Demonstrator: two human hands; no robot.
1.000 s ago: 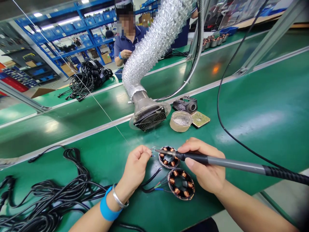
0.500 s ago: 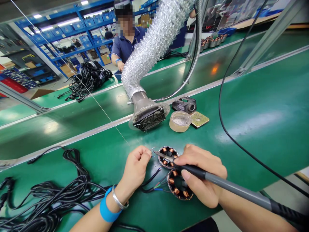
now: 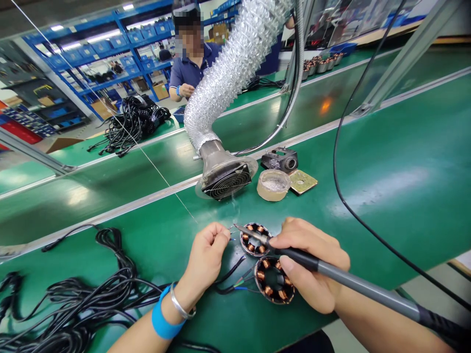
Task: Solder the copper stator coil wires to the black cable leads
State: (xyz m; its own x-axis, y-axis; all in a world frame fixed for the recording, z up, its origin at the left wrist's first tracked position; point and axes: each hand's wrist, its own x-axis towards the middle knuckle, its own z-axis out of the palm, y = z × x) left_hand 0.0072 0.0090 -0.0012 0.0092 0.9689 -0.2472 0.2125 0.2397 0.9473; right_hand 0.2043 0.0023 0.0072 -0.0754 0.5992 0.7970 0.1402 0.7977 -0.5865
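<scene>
My right hand (image 3: 312, 264) is closed round a soldering iron (image 3: 327, 272), its tip pointing left beside thin wire ends. Those wires (image 3: 232, 232) are pinched between the thumb and fingers of my left hand (image 3: 208, 252). Under the iron lies a ring-shaped stator with copper coils (image 3: 253, 249); a second coil ring (image 3: 274, 289) sits just nearer to me. A black cable with bared coloured wires (image 3: 235, 284) runs beside it. Faint smoke rises from near the iron's tip toward the fan-faced extractor hood (image 3: 228, 182).
Black cables (image 3: 81, 304) pile up at the left. Behind my hands are a round tub (image 3: 273, 185), a square pad (image 3: 302, 181) and a dark iron holder (image 3: 279, 160). A black cord (image 3: 342, 196) hangs at the right. A person (image 3: 191, 63) stands across the bench.
The iron's tip has shifted slightly up and left, and smoke now shows above it. The person across has raised a hand.
</scene>
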